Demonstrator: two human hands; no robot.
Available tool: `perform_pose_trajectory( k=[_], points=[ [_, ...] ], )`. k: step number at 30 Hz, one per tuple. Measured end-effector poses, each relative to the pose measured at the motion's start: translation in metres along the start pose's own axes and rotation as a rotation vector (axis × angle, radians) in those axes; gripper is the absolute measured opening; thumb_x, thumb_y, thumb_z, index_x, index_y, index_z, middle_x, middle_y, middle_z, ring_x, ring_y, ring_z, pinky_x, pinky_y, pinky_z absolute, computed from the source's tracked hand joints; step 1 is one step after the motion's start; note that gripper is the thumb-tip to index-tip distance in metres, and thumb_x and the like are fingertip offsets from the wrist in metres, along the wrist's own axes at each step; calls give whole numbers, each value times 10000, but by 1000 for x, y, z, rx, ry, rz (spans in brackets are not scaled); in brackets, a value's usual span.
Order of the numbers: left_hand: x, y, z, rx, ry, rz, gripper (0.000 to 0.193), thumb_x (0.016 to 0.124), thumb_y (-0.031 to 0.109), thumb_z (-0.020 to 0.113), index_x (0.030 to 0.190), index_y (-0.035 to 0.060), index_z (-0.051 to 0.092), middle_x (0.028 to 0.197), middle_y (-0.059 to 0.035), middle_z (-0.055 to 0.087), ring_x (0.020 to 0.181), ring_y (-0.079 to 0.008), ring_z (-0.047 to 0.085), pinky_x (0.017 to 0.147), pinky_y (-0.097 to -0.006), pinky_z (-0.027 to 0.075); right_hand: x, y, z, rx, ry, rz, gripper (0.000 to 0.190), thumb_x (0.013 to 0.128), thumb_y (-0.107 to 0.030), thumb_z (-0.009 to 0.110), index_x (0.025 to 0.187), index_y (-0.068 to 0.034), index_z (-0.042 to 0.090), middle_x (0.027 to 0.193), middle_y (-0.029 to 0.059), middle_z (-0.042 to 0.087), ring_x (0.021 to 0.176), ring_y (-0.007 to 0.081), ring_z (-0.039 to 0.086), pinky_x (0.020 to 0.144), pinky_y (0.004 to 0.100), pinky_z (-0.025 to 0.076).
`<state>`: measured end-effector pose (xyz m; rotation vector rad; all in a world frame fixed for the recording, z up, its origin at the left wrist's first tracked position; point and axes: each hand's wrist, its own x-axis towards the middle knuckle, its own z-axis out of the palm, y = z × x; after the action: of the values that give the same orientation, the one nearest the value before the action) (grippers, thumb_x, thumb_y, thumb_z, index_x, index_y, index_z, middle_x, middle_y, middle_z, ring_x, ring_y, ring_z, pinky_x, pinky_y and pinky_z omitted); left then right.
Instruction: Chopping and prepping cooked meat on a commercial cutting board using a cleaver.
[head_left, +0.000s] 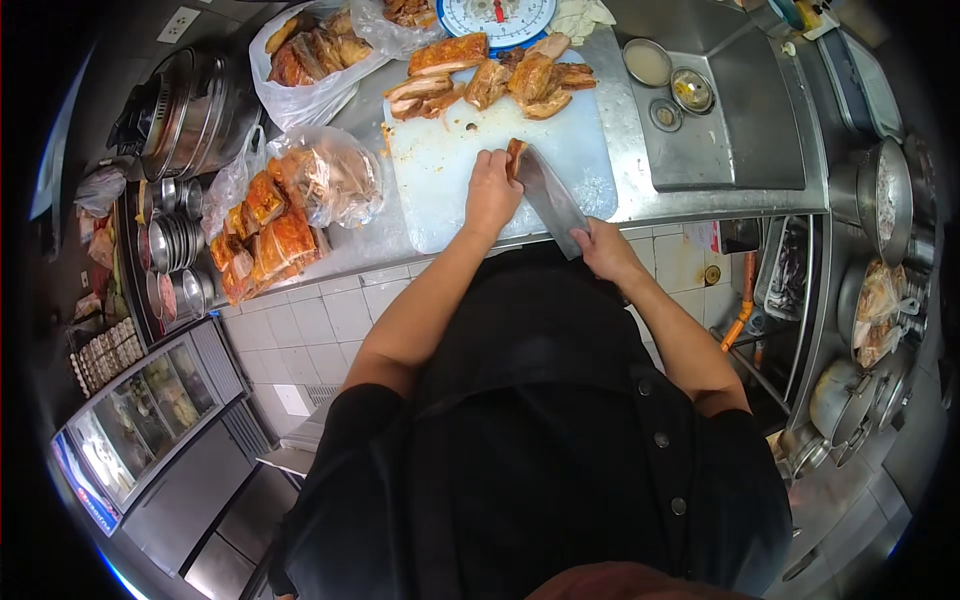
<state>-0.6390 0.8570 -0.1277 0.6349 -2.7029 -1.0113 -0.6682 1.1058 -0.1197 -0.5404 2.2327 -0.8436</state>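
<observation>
My right hand (604, 247) grips a cleaver (553, 196) with a wide steel blade. The blade slants up and left over a white cutting board (442, 202). At its far end, my left hand (495, 189) pinches a small browned piece of meat (515, 156) against the blade's left side. Along the board's far edge lie several chunks of roasted meat (531, 79), among them a crisp-skinned slab (448, 54). Crumbs and a small dark scrap dot the board. How deep the blade sits in the piece cannot be made out.
A dial scale (495, 19) stands behind the board. To the left are a plastic bag of meat (315, 60), a second clear bag (334, 176) and crisp-skinned pork slabs (274, 244). A steel sink (739, 142) with small bowls (691, 90) is on the right.
</observation>
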Motion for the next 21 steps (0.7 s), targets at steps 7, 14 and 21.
perform_pose_trajectory(
  k=[7,14,21],
  points=[
    [6,-15,-13,94,-44,93,259,786,-67,638,1039,-13,638,1000,-234,676,976,-442,662,887,-516,561,-28,-7,-26,75,18,43,318,1077,-282,629,1132,27,680,696,108,640,540,206,632,519,394,525],
    [8,-9,-13,-48,-72,93,403,804,-46,652,1205,-37,686,1011,-257,717,930,-422,714,871,-480,583,-33,-14,-36,391,52,261,291,1080,-258,608,1107,26,663,619,67,575,446,168,564,407,346,466],
    [11,-11,-12,-12,-144,131,469,785,-37,675,1253,-41,717,970,-246,709,897,-409,715,853,-465,586,-9,-33,-16,615,0,302,279,1080,-273,609,1061,5,623,582,59,548,406,157,520,375,336,425]
  ],
)
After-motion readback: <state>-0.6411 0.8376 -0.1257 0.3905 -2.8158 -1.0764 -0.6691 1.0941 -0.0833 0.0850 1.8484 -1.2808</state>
